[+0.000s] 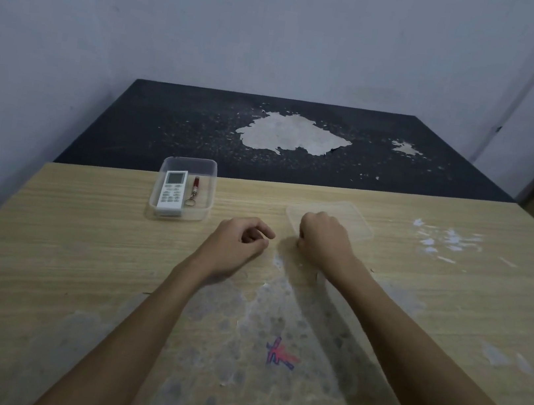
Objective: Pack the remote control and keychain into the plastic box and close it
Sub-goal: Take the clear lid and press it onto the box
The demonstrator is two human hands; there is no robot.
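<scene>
The clear lid (343, 218) lay flat under the curled right hand (322, 241), well right of the open plastic box (191, 163), while the loosely curled left hand (241, 240) held nothing.

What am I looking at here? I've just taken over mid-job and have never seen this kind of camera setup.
This is one picture from a camera worn on a person's head, looking down at their two bare hands over a light wooden table. The clear plastic box already holds the white remote control and the red keychain. Its clear plastic lid lies flat to the right. The right hand rests curled on the lid's near edge; a firm grip is unclear. The left hand is loosely curled and empty.
</scene>
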